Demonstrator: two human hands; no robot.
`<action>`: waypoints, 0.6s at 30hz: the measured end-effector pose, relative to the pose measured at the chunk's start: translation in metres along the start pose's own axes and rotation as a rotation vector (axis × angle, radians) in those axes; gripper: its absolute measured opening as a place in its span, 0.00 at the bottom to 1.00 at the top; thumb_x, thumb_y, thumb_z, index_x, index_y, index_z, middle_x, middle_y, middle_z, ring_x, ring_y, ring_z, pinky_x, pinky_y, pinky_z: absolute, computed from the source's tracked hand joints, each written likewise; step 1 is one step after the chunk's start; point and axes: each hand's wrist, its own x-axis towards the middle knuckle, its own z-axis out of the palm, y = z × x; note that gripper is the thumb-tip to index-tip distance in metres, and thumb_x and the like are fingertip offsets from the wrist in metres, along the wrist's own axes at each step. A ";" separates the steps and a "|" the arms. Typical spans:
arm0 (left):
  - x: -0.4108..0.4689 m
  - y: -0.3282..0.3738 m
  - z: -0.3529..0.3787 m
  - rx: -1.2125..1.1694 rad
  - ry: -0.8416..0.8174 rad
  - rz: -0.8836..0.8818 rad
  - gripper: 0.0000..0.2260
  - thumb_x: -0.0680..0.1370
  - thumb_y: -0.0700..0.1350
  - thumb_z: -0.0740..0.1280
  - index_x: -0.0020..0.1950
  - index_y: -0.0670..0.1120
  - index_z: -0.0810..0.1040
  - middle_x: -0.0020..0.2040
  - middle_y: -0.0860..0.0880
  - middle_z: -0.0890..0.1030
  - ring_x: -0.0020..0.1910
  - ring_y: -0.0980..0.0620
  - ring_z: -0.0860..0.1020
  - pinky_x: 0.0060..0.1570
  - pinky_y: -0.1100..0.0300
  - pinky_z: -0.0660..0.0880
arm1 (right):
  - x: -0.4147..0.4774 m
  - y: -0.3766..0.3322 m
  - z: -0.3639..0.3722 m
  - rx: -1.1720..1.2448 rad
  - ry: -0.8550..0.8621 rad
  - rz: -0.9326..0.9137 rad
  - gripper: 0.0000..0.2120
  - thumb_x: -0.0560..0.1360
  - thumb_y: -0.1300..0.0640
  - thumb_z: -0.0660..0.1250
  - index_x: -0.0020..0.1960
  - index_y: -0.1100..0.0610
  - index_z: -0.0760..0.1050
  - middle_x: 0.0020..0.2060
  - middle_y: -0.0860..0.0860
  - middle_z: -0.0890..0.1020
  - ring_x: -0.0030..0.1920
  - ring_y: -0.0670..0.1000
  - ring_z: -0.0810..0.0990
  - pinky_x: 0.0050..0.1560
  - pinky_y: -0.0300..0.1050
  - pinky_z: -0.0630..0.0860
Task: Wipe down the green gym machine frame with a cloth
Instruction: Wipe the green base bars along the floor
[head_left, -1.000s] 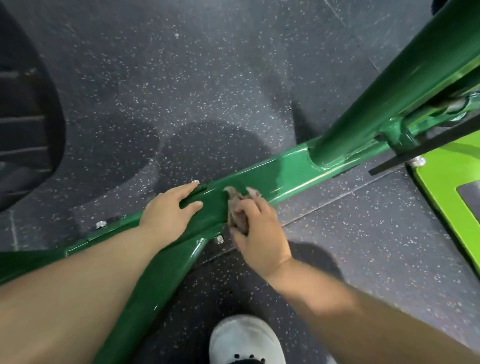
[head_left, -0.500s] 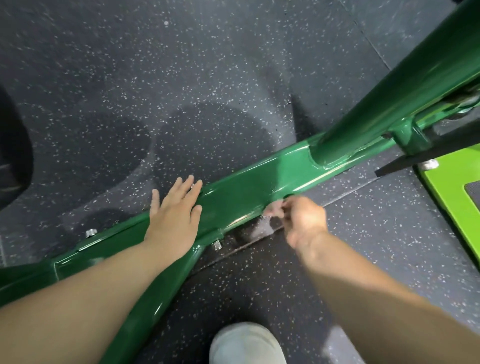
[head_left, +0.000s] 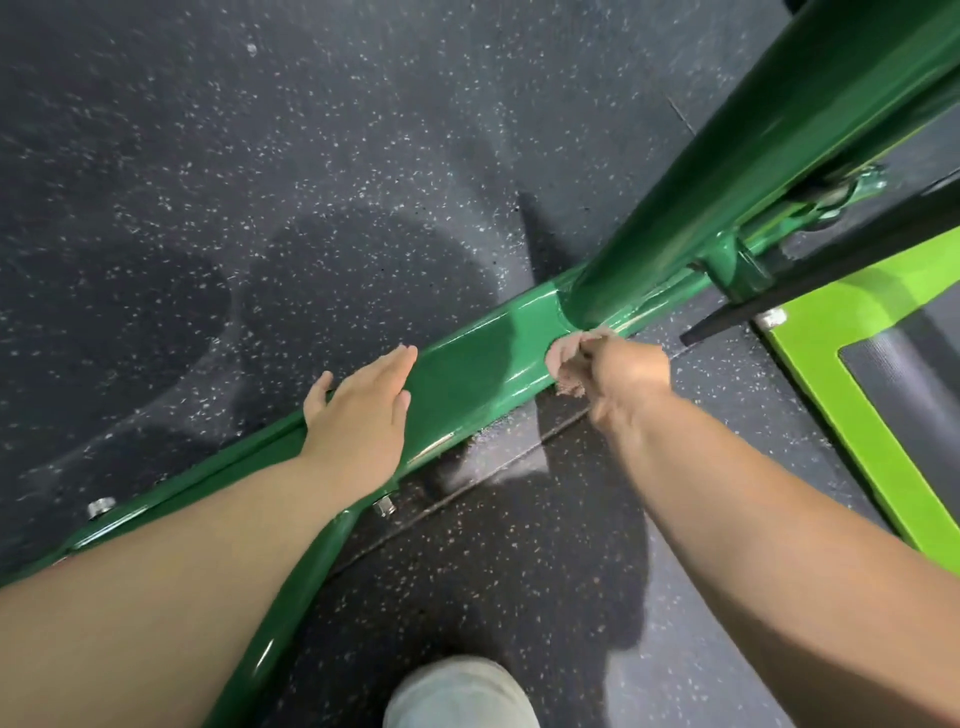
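While bunched in the right hand (head_left: 623, 376) against the frame (head_left: 467, 374) at 1 o'clock, cloth (head_left: 566, 358): probably soft, light; best kept wadded. Left hand (head_left: 358, 415) flat, bracing at 10 o'clock.

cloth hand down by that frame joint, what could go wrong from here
1. The right hand holds only a small wad of cloth, so knuckles could scrape where the thick tube meets the base bar.
2. The left hand presses flat on the glossy bar; if it is damp there, that hand may slip.
3. A bolt sticks up beside the bar and could catch the cloth.
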 end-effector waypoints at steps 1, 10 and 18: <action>-0.001 0.000 0.000 0.015 0.016 0.003 0.21 0.85 0.45 0.51 0.79 0.55 0.55 0.78 0.57 0.61 0.75 0.55 0.64 0.76 0.42 0.47 | -0.007 -0.002 0.003 0.030 -0.002 -0.010 0.07 0.76 0.65 0.67 0.42 0.57 0.73 0.36 0.52 0.78 0.32 0.49 0.77 0.29 0.38 0.77; -0.005 -0.006 0.004 0.035 0.050 0.085 0.22 0.85 0.45 0.50 0.80 0.53 0.54 0.80 0.56 0.57 0.78 0.57 0.56 0.77 0.47 0.44 | -0.017 0.013 0.010 -0.269 0.113 -0.298 0.09 0.75 0.66 0.63 0.44 0.53 0.68 0.39 0.52 0.81 0.41 0.54 0.82 0.40 0.41 0.81; -0.014 -0.035 -0.003 0.047 0.132 -0.084 0.23 0.83 0.57 0.54 0.75 0.48 0.67 0.73 0.48 0.71 0.72 0.46 0.69 0.73 0.45 0.62 | -0.050 0.044 0.020 -0.768 -0.292 -0.729 0.13 0.75 0.69 0.64 0.56 0.56 0.79 0.53 0.55 0.81 0.52 0.47 0.79 0.60 0.45 0.79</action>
